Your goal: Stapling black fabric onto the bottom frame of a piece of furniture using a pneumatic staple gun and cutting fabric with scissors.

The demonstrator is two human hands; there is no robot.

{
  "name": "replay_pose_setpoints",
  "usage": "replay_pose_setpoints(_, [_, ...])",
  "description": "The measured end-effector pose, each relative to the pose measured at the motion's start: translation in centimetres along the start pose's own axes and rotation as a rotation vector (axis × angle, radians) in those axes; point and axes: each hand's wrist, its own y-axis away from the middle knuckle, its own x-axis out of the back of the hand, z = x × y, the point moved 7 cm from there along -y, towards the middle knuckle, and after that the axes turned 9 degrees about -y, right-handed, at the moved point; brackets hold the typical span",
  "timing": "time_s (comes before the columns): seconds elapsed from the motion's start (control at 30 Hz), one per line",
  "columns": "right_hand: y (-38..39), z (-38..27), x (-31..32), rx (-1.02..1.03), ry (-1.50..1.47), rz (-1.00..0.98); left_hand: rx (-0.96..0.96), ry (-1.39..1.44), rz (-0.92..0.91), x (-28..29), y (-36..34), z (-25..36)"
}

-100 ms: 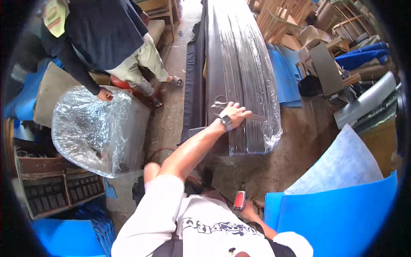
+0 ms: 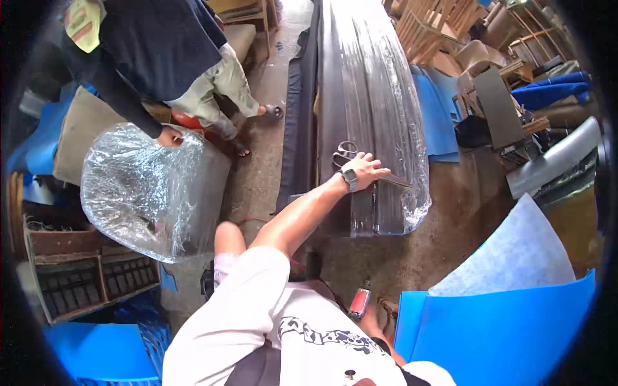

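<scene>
Plastic-wrapped long dark furniture piece (image 2: 370,96) lies on the concrete floor (image 2: 257,174), stretching far ahead. Nothing has visibly shifted since the earlier frame. Left hand (image 2: 365,170) rests on its glossy, crinkled film, fingers (image 2: 380,172) spread flat, beside steel scissors (image 2: 344,154). Right hand unseen.

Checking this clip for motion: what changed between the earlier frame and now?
Almost nothing visibly changed. The left hand still rests flat on the long plastic-wrapped bundle, beside the scissors. The co-worker's hand stays on the wrapped chair. The right hand is out of view.
</scene>
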Motion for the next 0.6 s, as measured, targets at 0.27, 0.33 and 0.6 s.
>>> replay_pose_setpoints(0.27, [-8.4, -5.7, -12.1, -0.138, 0.096, 0.131, -0.102, 0.458, 0.27, 5.7, 3.5, -11.7])
replay_pose_setpoints(0.33, [-9.7, -0.5, -20.0, -0.295, 0.057, 0.106, -0.089, 0.632, 0.314, 8.3, 8.7, -18.4])
replay_pose_setpoints(0.6, [-26.2, -31.1, -32.3, -0.733, -0.157, 0.117, 0.748, 0.967, -0.041, 3.0, 35.0, -53.1])
